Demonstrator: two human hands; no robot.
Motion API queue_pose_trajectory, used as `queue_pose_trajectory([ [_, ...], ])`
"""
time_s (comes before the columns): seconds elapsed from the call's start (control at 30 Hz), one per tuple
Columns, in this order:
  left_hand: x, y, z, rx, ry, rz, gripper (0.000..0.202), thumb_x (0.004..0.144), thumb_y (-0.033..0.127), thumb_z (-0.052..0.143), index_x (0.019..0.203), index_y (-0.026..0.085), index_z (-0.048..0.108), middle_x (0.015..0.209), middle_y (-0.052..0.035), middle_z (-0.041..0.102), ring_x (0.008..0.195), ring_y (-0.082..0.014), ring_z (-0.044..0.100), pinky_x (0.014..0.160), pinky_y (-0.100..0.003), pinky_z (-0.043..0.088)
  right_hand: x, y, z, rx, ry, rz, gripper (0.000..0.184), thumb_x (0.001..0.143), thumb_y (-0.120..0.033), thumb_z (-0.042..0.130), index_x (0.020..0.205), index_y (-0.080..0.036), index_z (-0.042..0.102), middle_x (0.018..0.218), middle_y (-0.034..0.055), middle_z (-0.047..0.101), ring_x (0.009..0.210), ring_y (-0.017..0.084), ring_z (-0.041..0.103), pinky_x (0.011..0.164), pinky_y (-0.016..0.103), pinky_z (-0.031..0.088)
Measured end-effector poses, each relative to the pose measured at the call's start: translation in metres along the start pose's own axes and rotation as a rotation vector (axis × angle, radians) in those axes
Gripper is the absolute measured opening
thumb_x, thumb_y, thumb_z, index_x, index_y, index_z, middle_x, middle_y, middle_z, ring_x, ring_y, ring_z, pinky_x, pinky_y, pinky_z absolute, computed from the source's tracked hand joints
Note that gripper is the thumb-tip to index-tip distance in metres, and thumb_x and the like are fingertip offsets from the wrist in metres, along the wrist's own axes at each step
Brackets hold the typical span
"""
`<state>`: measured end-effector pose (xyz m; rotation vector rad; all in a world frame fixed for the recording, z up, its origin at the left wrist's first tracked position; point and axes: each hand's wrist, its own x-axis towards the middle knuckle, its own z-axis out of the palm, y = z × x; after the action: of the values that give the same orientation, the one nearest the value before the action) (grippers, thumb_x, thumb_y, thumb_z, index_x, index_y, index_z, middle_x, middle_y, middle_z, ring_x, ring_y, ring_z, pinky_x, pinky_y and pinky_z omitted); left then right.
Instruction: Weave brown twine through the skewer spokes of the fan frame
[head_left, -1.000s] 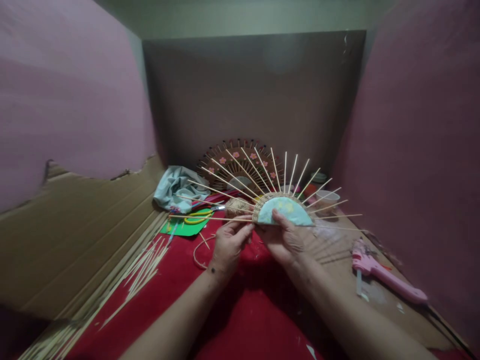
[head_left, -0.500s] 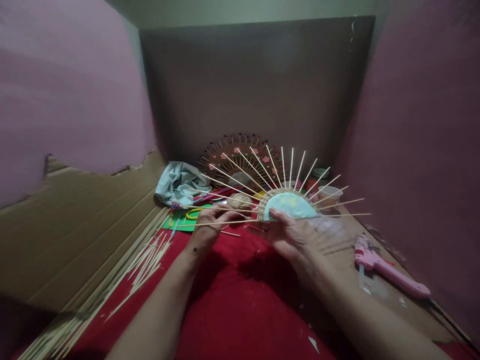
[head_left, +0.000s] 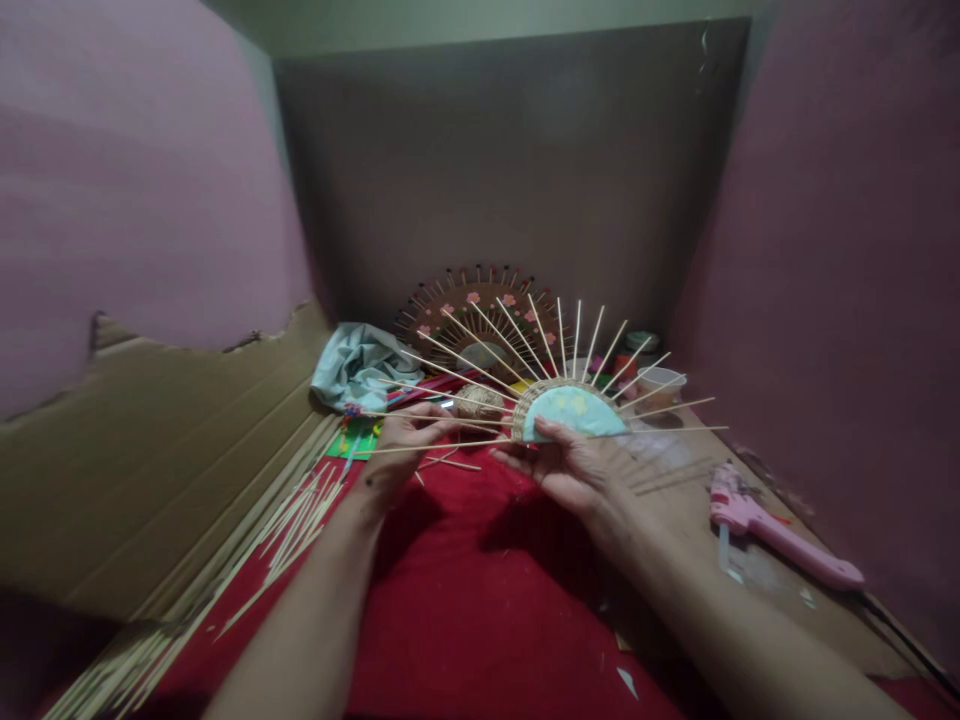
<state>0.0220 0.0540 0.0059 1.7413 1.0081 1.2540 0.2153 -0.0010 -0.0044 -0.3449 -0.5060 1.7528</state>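
Note:
A half-round fan frame (head_left: 577, 412) with a pale blue centre, yellow marks and a woven twine rim is held up over the red cloth. Thin sticks radiate from its rim. My right hand (head_left: 566, 465) grips the base from below, thumb on the blue front. At the left edge, my left hand (head_left: 409, 437) is closed, thumb and fingers pinched among the lowest sticks. A thin strand, seemingly twine, runs from these fingertips toward the rim; the fingers partly hide it. Just behind lies a ball of twine (head_left: 480, 402).
A finished flowered fan (head_left: 480, 310) leans at the back. Light blue cloth (head_left: 360, 365) and loose sticks (head_left: 300, 530) lie left. On the right are a clear plastic cup (head_left: 660, 388) and a pink glue gun (head_left: 780, 535) on cardboard. Red cloth (head_left: 480, 620) covers the surface.
The fan frame has shifted slightly left in view. My left hand has also moved a little left, and now covers the yellow scissor handle. My right hand keeps its grip.

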Motion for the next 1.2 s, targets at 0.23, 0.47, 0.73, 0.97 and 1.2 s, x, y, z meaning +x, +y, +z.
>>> queue_pose_trajectory([
  [0.23, 0.001, 0.0, -0.042, 0.075, -0.138, -0.132, 0.018, 0.065, 0.031, 0.066, 0.066, 0.013, 0.062, 0.057, 0.0011, 0.05, 0.048, -0.0071, 0.041, 0.044, -0.02, 0.029, 0.008, -0.003, -0.009, 0.006, 0.063, -0.004, 0.009, 0.07, -0.005, 0.052, 0.072, -0.013, 0.057, 0.068, 0.005, 0.068, 0.066, 0.02, 0.064, 0.077, 0.045, 0.051],
  [0.47, -0.009, 0.001, -0.072, -0.153, -0.11, -0.241, 0.016, 0.061, 0.025, 0.07, 0.06, 0.013, 0.059, 0.056, 0.001, 0.048, 0.051, -0.0082, 0.044, 0.048, -0.021, 0.033, 0.013, -0.002, -0.02, 0.05, 0.127, -0.011, 0.011, 0.071, -0.003, 0.051, 0.07, -0.014, 0.056, 0.066, 0.0049, 0.065, 0.067, 0.02, 0.063, 0.078, 0.048, 0.05],
  [0.73, -0.009, 0.006, -0.072, 0.026, 0.165, -0.045, 0.017, 0.061, 0.027, 0.069, 0.058, 0.014, 0.06, 0.052, 0.0033, 0.051, 0.048, -0.0062, 0.042, 0.047, -0.019, 0.03, 0.015, -0.001, -0.023, 0.059, 0.176, -0.014, 0.011, 0.07, -0.003, 0.054, 0.07, -0.014, 0.056, 0.068, 0.0049, 0.064, 0.068, 0.019, 0.062, 0.077, 0.046, 0.051],
  [0.97, -0.005, 0.006, -0.076, 0.026, 0.285, -0.069, 0.017, 0.056, 0.027, 0.072, 0.056, 0.014, 0.061, 0.048, 0.0049, 0.05, 0.043, -0.0052, 0.04, 0.043, -0.018, 0.029, 0.011, -0.003, -0.021, 0.003, 0.138, 0.047, 0.013, 0.07, -0.004, 0.052, 0.07, -0.016, 0.055, 0.062, 0.0017, 0.064, 0.061, 0.018, 0.06, 0.073, 0.047, 0.05],
  [1.2, 0.008, -0.011, -0.058, -0.025, 0.325, -0.151, 0.028, 0.051, 0.036, 0.073, 0.06, 0.011, 0.064, 0.051, -0.0009, 0.057, 0.042, -0.0088, 0.046, 0.04, -0.021, 0.032, -0.001, 0.0, -0.007, 0.077, 0.005, 0.112, 0.009, 0.072, -0.01, 0.051, 0.075, -0.016, 0.057, 0.07, 0.0046, 0.066, 0.064, 0.017, 0.061, 0.075, 0.042, 0.048],
])
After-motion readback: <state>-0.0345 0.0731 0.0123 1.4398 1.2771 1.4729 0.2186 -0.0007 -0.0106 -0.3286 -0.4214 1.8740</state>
